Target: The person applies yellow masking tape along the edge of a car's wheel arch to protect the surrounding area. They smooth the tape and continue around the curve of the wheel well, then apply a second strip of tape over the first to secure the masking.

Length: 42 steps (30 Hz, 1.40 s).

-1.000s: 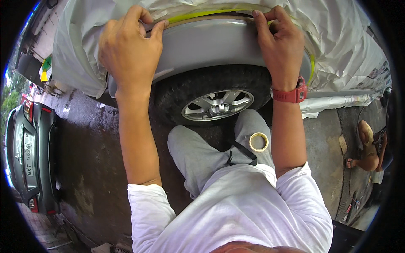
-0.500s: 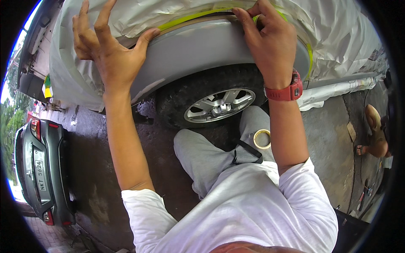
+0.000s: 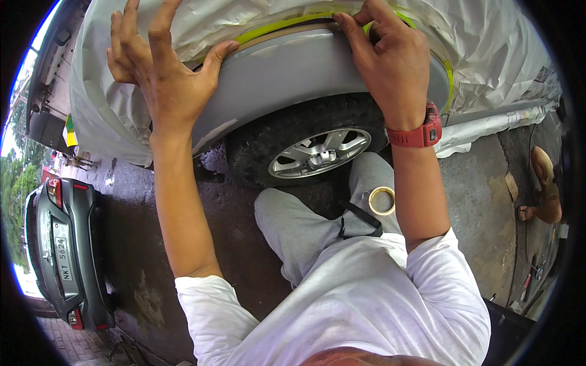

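Yellow-green tape edges one grey wheel-arch panel, following its upper curve below white masking sheet; the number of sheets cannot be determined. Counted: two bare hands, one wheel with one black tyre and one silver rim, one tape roll, one red wristwatch, and one dark grey car at the far left. One other person's foot shows at the right.

Position of the tape: its main visible stretch lies between the two hands, along the top of the arch. It begins near the left thumb, passes behind the right hand, and reappears beyond it, curving down the right side of the arch. The tape roll shows against the right thigh; its support cannot be determined.

Left hand: grip wide, fingers spread upward over the sheet, thumb extended to the panel's upper edge. Right hand: grip narrow, fingers curled, thumb tip at the tape's edge; whether tape is pinched there cannot be told. Both forearms reach forward, apart, backs of the hands facing the camera. The wristwatch is on the right wrist.
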{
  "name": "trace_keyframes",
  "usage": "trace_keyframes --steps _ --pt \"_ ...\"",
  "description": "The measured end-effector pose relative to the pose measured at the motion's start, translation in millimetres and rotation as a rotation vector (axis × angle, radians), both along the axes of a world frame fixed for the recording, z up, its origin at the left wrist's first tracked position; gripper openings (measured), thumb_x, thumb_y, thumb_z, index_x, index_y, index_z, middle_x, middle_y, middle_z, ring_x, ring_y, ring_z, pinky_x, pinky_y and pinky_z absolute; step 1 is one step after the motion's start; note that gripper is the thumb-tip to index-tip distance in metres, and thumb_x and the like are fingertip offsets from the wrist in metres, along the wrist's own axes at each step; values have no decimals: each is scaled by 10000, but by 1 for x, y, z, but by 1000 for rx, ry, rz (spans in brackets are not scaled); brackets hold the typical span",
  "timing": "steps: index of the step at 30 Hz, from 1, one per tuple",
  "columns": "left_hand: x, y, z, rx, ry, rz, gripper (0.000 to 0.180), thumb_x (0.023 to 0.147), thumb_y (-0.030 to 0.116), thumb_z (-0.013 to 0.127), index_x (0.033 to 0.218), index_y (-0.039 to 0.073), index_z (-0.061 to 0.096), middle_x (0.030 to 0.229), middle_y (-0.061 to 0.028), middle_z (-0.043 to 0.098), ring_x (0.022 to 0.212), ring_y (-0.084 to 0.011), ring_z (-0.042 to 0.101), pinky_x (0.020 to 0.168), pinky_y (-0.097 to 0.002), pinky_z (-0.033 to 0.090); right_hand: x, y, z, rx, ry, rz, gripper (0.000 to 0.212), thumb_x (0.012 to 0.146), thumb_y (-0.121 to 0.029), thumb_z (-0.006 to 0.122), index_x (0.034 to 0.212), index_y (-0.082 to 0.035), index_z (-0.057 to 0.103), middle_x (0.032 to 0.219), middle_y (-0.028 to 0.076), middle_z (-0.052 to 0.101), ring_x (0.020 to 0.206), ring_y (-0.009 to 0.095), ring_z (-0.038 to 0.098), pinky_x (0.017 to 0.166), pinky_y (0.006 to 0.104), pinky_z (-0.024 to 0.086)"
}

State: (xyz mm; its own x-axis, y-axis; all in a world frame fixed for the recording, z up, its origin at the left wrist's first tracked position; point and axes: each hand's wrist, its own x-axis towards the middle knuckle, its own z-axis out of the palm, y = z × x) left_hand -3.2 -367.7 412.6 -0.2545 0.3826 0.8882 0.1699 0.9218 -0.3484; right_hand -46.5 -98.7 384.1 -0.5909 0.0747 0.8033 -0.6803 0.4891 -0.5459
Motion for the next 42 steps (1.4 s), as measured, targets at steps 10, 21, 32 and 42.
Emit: trace_keyframes --steps 10,21,32,42 --pt "0 -1 0 0 -1 4 978 741 554 934 1566 328 461 1676 -102 318 1593 -388 159 1268 -625 84 0 0 0 49 28 -20 246 904 -150 808 823 -36 606 565 138 546 506 279 582 524 393 412" --pt "-16 9 0 -9 107 172 943 724 419 923 1539 232 488 1684 -152 352 1571 -404 252 1265 -593 153 -9 1 -8 78 117 -30 241 895 -134 805 807 -34 604 574 133 540 493 255 538 512 385 387" --pt "-13 12 -1 13 29 53 990 706 508 942 1553 316 467 1686 -123 321 1593 -403 183 1272 -628 96 -1 4 -2 91 70 -19 224 903 -129 794 809 -47 608 548 111 520 483 235 524 510 376 381" --pt "-9 14 -1 6 -10 24 990 736 599 922 1571 375 439 1689 -101 300 1609 -419 122 1261 -693 41 -3 9 1 224 145 -53 200 892 -162 779 811 -65 623 579 136 575 604 348 639 589 450 475"
